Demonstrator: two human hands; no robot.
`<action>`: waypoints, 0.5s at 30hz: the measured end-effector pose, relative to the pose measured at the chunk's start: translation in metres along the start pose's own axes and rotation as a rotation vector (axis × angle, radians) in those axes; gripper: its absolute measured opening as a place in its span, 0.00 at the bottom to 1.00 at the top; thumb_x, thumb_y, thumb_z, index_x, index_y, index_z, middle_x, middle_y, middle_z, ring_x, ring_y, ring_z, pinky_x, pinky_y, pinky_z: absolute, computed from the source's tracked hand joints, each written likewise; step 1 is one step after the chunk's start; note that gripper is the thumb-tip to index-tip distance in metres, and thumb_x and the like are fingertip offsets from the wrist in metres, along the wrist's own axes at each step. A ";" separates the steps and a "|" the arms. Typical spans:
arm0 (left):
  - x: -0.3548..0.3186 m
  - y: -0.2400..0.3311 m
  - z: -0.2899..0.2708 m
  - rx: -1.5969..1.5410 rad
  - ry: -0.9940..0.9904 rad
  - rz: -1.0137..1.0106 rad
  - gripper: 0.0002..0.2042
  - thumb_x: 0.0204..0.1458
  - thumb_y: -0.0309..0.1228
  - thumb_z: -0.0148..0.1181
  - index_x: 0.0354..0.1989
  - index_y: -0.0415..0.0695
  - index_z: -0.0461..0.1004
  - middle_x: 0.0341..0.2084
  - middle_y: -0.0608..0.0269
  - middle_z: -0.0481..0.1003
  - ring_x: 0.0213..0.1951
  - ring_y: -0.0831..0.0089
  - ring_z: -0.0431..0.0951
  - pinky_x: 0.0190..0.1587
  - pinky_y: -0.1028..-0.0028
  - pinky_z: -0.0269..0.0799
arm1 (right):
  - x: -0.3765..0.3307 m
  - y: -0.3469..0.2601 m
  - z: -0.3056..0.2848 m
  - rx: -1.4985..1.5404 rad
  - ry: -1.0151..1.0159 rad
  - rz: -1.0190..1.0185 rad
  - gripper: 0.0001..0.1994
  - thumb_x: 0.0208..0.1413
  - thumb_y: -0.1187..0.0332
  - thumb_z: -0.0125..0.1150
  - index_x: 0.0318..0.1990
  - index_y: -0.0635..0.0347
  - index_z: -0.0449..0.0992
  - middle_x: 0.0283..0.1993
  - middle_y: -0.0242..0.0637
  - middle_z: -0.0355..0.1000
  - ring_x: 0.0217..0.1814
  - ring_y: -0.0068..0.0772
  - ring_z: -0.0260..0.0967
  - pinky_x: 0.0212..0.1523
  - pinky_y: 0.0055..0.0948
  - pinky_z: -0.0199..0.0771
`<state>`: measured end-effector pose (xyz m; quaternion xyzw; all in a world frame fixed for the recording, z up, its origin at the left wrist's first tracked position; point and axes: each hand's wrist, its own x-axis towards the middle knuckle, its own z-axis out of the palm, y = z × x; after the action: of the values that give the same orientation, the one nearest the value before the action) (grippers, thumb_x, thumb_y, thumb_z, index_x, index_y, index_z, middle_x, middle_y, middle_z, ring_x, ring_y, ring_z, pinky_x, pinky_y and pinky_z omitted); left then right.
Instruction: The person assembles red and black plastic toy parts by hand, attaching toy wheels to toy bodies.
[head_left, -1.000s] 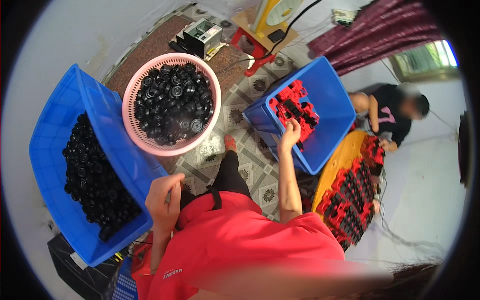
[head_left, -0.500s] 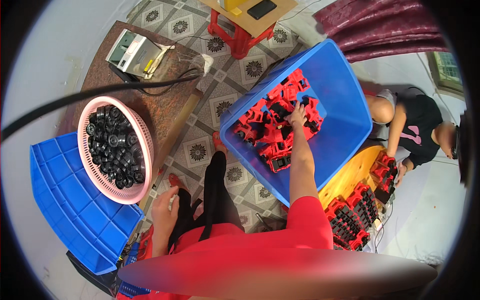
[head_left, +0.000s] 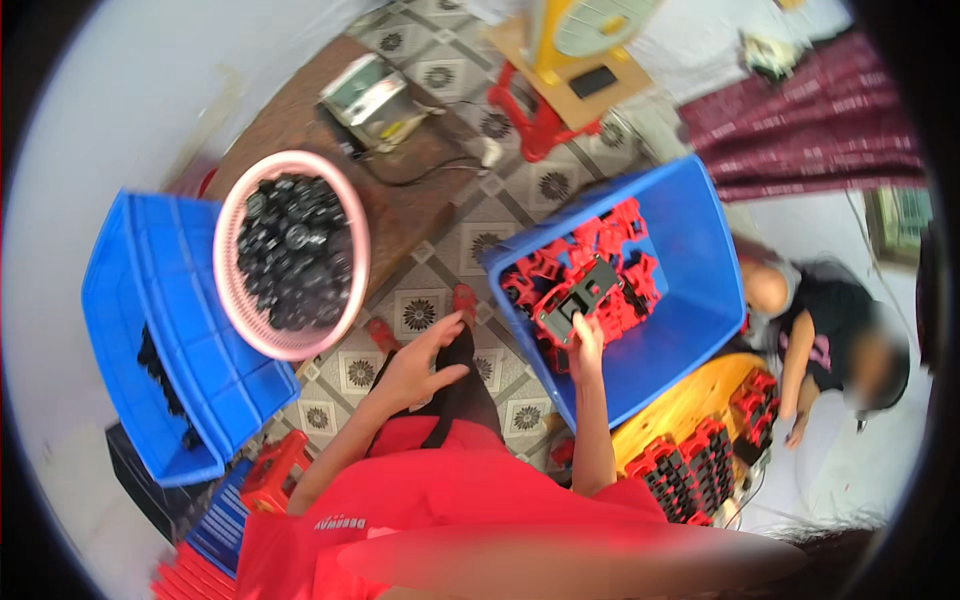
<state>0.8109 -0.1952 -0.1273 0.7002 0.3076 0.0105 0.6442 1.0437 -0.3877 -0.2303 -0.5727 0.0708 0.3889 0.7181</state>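
My right hand [head_left: 588, 350] grips a red and black plastic part [head_left: 590, 293] by its near edge, over the large blue bin [head_left: 690, 290]. Dark, flat panels show on the part's upper face. Below it in the bin lie many similar red plastic parts [head_left: 632, 305]. My left hand [head_left: 420, 368] is in the air above my legs, fingers spread and holding nothing. Left of it stands a pink basket [head_left: 225, 255] full of round black plastic wheel-like pieces [head_left: 295, 250].
A second blue bin [head_left: 245, 400] is under the basket, by a brown tabletop [head_left: 415, 215] with a boxy device [head_left: 372, 105]. On the right, rows of red-black parts [head_left: 690, 470] sit on a wooden table [head_left: 665, 410] near another person [head_left: 840, 335]. A yellow scale [head_left: 590, 35] stands beyond.
My right hand has come nearer with a red and black part lifted from the pile. My left hand has moved rightward and forward, its fingers now spread. The view has shifted.
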 end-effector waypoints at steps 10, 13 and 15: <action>-0.101 -0.069 -0.113 0.119 0.580 0.558 0.44 0.28 0.34 0.81 0.58 0.44 0.62 0.59 0.50 0.63 0.60 0.58 0.66 0.60 0.64 0.64 | -0.137 0.075 0.247 -0.236 -0.715 0.414 0.33 0.65 0.42 0.42 0.62 0.63 0.62 0.53 0.41 0.73 0.51 0.31 0.72 0.52 0.32 0.73; -0.141 -0.076 -0.144 -0.229 0.722 0.470 0.42 0.31 0.28 0.78 0.58 0.44 0.60 0.57 0.53 0.64 0.57 0.64 0.69 0.59 0.66 0.66 | -0.120 0.081 0.287 -0.248 -1.033 0.591 0.34 0.65 0.40 0.36 0.60 0.63 0.66 0.44 0.39 0.77 0.41 0.25 0.75 0.44 0.25 0.77; -0.159 -0.106 -0.156 -0.475 0.913 0.412 0.38 0.38 0.24 0.72 0.59 0.43 0.57 0.55 0.58 0.65 0.52 0.69 0.72 0.56 0.69 0.69 | -0.102 0.076 0.324 -0.519 -1.010 0.501 0.36 0.63 0.37 0.36 0.52 0.65 0.74 0.39 0.38 0.78 0.32 0.23 0.73 0.35 0.21 0.76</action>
<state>0.5738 -0.1282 -0.1370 0.5055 0.4016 0.5079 0.5703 0.8139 -0.1494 -0.1242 -0.4398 -0.2424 0.7732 0.3873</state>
